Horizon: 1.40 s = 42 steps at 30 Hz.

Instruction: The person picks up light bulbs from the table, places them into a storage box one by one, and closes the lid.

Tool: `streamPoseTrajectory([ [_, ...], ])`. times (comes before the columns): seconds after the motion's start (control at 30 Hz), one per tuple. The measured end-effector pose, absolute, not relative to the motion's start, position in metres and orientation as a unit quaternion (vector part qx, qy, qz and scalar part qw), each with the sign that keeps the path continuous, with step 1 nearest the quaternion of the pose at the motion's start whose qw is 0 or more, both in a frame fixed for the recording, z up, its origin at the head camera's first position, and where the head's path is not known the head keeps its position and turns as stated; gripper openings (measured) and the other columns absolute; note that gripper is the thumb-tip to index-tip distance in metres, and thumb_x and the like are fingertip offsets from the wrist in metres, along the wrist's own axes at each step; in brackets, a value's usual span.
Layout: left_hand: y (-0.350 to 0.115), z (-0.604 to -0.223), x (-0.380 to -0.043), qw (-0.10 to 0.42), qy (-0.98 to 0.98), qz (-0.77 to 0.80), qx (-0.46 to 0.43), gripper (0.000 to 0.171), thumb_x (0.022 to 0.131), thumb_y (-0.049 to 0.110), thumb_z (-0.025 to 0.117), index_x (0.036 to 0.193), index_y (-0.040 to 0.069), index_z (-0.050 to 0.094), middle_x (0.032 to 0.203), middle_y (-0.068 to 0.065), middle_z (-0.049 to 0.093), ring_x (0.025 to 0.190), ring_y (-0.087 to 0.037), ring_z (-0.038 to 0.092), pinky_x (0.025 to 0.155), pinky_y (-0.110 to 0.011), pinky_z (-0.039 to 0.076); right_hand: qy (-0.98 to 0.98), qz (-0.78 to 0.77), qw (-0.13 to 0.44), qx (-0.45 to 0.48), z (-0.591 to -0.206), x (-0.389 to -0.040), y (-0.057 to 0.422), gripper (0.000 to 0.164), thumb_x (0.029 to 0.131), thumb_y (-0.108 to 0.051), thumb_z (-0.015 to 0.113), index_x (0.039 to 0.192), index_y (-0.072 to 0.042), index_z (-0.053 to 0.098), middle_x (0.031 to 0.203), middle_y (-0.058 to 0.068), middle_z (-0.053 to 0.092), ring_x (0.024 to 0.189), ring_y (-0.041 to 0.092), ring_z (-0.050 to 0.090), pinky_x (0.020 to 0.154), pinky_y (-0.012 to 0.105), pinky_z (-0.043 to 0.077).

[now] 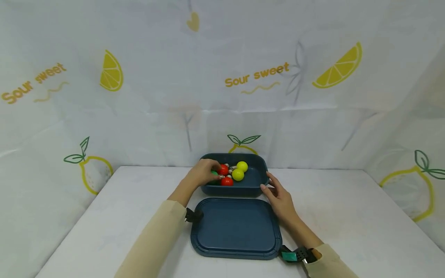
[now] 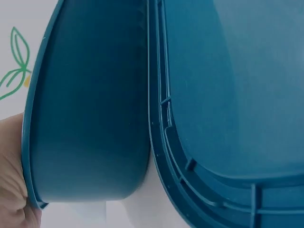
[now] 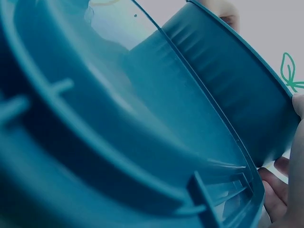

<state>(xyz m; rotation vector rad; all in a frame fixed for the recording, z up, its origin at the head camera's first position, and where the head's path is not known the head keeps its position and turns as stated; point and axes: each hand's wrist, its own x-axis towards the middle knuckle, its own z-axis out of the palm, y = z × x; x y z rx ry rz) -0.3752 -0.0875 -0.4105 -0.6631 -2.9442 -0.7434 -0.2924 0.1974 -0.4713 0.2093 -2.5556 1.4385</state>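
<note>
A dark blue box (image 1: 257, 175) stands toward the back of the table. Inside it lie small coloured light bulbs with silver screw bases: two yellow bulbs (image 1: 238, 175), two red bulbs (image 1: 227, 181) and a green bulb (image 1: 214, 173). My left hand (image 1: 202, 172) reaches over the box's left end, thumb and fingers around the green bulb, which they partly hide. In the left wrist view only part of the left hand (image 2: 12, 175) shows, behind the box wall (image 2: 90, 104). My right hand (image 1: 279, 199) grips the box's right front corner, thumb at the rim and fingers along the side.
A dark blue lid (image 1: 238, 227) with a raised, ribbed edge lies on the white table (image 1: 333, 216), directly in front of the box. Behind stands a white cloth backdrop (image 1: 222, 96) with lemon prints. Both forearms wear wrist straps near the lid's sides.
</note>
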Motion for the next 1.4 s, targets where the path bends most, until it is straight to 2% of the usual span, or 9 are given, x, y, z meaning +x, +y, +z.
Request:
streamPoseTrajectory([
  [0.2,-0.100,-0.412,-0.363,0.090,-0.923,-0.313,-0.205,0.033,0.092,0.023,0.076,0.120,0.008,0.072,0.121,-0.010,0.071,0.112,-0.027,0.066,0.099,-0.043,0.055,-0.870,0.481,0.098,0.055,-0.470,-0.289,0.199,0.071,0.104,-0.045,0.053,0.163,-0.021,0.022,0.155,0.022,0.045,0.134,0.039,0.055,0.110,0.057,0.046],
  [0.5,-0.132,-0.431,-0.310,0.216,-0.885,-0.347,-0.222,0.057,0.087,0.029,0.081,0.137,0.010,0.060,0.136,-0.010,0.061,0.129,-0.029,0.058,0.109,-0.050,0.049,-0.882,0.470,0.047,0.002,-0.457,-0.272,0.206,0.073,0.102,-0.055,0.049,0.160,-0.018,0.026,0.161,0.018,0.038,0.145,0.039,0.043,0.117,0.057,0.038],
  [0.67,-0.150,-0.447,-0.285,0.250,-0.866,-0.390,-0.191,0.071,0.083,0.024,0.084,0.144,0.008,0.052,0.138,-0.013,0.061,0.131,-0.031,0.057,0.110,-0.056,0.047,-0.900,0.432,0.030,0.054,-0.454,-0.254,0.218,0.069,0.103,-0.049,0.051,0.159,-0.016,0.029,0.159,0.019,0.040,0.143,0.042,0.044,0.115,0.060,0.039],
  [0.77,-0.161,-0.455,-0.270,0.228,-0.868,-0.400,-0.185,0.073,0.083,0.025,0.083,0.146,0.011,0.050,0.139,-0.010,0.062,0.133,-0.031,0.056,0.111,-0.058,0.044,-0.909,0.397,0.034,0.120,-0.458,-0.243,0.229,0.065,0.103,-0.041,0.055,0.158,-0.014,0.033,0.155,0.017,0.047,0.141,0.041,0.048,0.113,0.059,0.042],
  [0.87,-0.169,-0.464,-0.254,0.163,-0.881,-0.399,-0.193,0.078,0.083,0.035,0.083,0.149,0.015,0.047,0.146,-0.005,0.058,0.141,-0.029,0.050,0.115,-0.058,0.041,-0.911,0.365,0.055,0.185,-0.465,-0.235,0.242,0.067,0.097,-0.032,0.065,0.156,-0.016,0.038,0.153,0.011,0.052,0.142,0.028,0.050,0.114,0.046,0.045],
  [1.0,-0.173,-0.473,-0.238,0.046,-0.889,-0.405,-0.207,0.103,0.076,0.049,0.086,0.159,0.023,0.031,0.159,-0.003,0.046,0.151,-0.030,0.038,0.118,-0.061,0.035,-0.916,0.313,0.064,0.242,-0.472,-0.227,0.253,0.089,0.083,-0.038,0.080,0.159,-0.024,0.034,0.159,0.004,0.046,0.146,0.007,0.041,0.112,0.042,0.044],
  [1.1,-0.174,-0.475,-0.236,0.000,-0.892,-0.395,-0.220,0.126,0.065,0.056,0.090,0.163,0.028,0.016,0.163,-0.005,0.039,0.154,-0.033,0.031,0.119,-0.065,0.031,-0.921,0.274,0.049,0.274,-0.473,-0.227,0.253,0.109,0.073,-0.052,0.086,0.161,-0.026,0.027,0.163,0.003,0.040,0.148,0.018,0.041,0.108,0.055,0.047],
  [1.2,-0.176,-0.476,-0.235,-0.011,-0.903,-0.356,-0.241,0.139,0.054,0.064,0.092,0.164,0.028,0.015,0.164,-0.005,0.036,0.154,-0.034,0.028,0.122,-0.063,0.026,-0.918,0.248,0.037,0.307,-0.474,-0.228,0.252,0.123,0.063,-0.065,0.086,0.162,-0.024,0.025,0.163,0.006,0.039,0.144,0.037,0.044,0.104,0.064,0.047],
  [1.4,-0.172,-0.481,-0.231,-0.003,-0.918,-0.271,-0.288,0.145,0.045,0.082,0.084,0.163,0.030,0.018,0.166,0.003,0.034,0.156,-0.031,0.025,0.127,-0.056,0.020,-0.919,0.217,0.045,0.326,-0.477,-0.230,0.252,0.139,0.049,-0.079,0.085,0.162,-0.023,0.026,0.160,0.012,0.042,0.142,0.041,0.044,0.102,0.069,0.046],
])
